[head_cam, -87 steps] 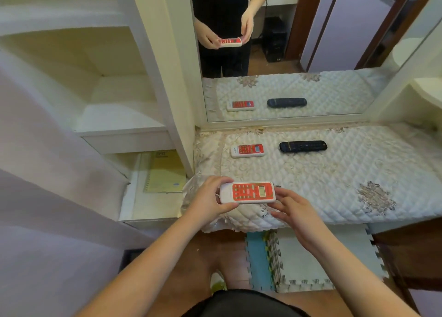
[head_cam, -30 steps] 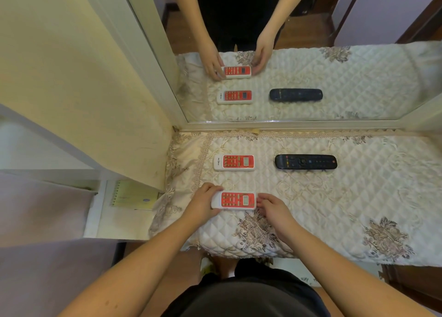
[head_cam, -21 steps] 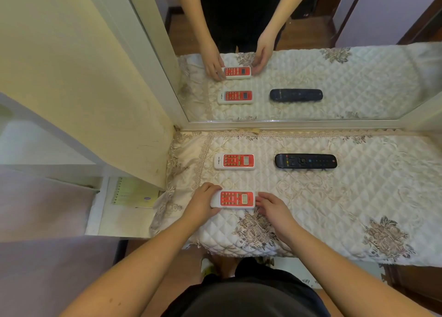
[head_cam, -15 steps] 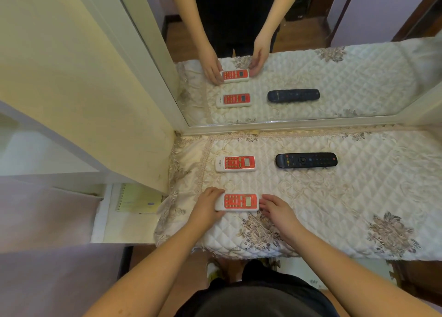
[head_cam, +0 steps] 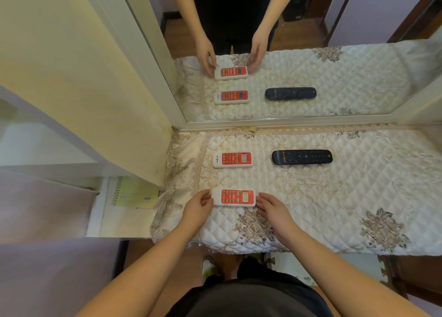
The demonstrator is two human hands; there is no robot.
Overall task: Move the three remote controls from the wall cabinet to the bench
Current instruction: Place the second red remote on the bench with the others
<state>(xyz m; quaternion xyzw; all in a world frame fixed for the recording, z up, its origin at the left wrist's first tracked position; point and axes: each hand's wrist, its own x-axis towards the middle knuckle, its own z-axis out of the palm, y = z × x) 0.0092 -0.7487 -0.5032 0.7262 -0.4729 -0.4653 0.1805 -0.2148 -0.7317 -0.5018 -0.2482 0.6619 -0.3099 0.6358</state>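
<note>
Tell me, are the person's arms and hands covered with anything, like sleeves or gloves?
No. Both forearms are bare, with no sleeve showing anywhere. The left hand and right hand wear no gloves, and I can see no rings, watch or bracelet. Only dark clothing shows, lower down at the body.
</note>
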